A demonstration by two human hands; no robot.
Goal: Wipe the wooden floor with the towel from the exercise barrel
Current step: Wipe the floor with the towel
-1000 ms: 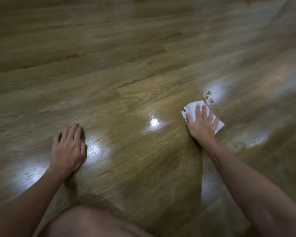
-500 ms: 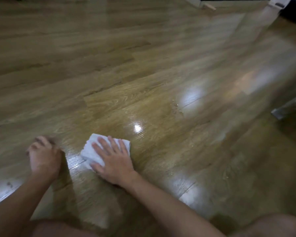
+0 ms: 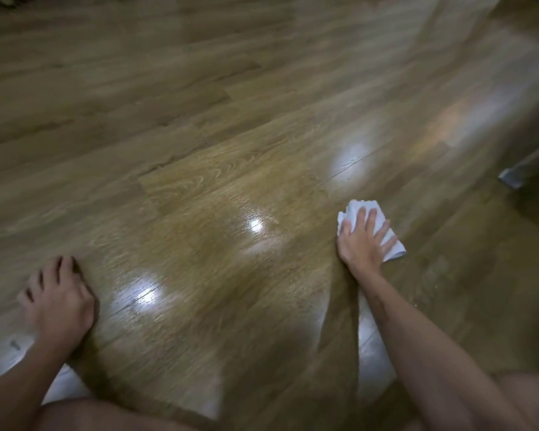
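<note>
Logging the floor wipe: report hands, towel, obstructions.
Right hand flat, pressing white towel on wooden floor. Left hand braced on boards, fingers bent. Grey object at right edge, apart from the towel.

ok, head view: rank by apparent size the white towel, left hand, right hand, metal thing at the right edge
1. left hand, nearest the camera, which inflates it
2. right hand
3. white towel, partly covered by the right hand, so unsure
4. metal thing, cut off by the frame
</note>
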